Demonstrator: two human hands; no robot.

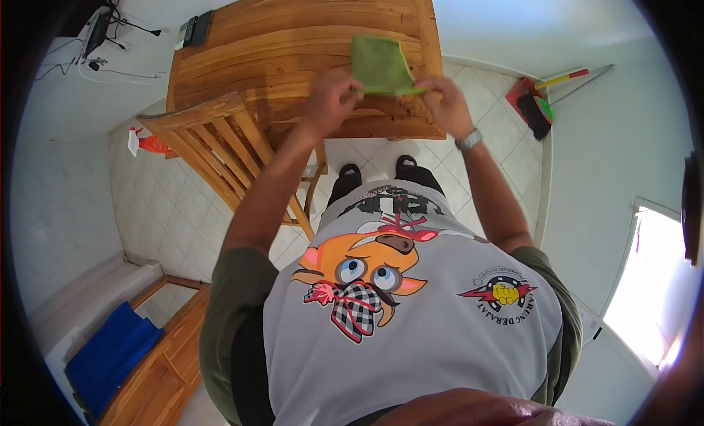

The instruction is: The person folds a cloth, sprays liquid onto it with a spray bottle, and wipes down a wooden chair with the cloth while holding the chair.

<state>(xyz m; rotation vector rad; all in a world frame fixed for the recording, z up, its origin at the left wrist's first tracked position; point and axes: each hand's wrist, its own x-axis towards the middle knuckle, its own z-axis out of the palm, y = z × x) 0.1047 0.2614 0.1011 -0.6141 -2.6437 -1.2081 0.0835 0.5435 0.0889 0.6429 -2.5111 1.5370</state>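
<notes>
A green cloth [381,63], roughly square, lies over the right part of the wooden table [293,41]. Its near edge runs between my two hands. My left hand [334,102] pinches the cloth's near left corner, fingers closed. At the near right corner, my right hand [444,102] has its fingers closed on the edge; a watch [468,139] is on that wrist. Both hands are over the table's near edge.
A wooden chair [220,147] stands against the table's near left side. Dark remote-like devices [193,31] lie at the far left corner. A red spray bottle [152,142] is on the left; a broom [539,114] and red dustpan [518,92] lean at the right wall.
</notes>
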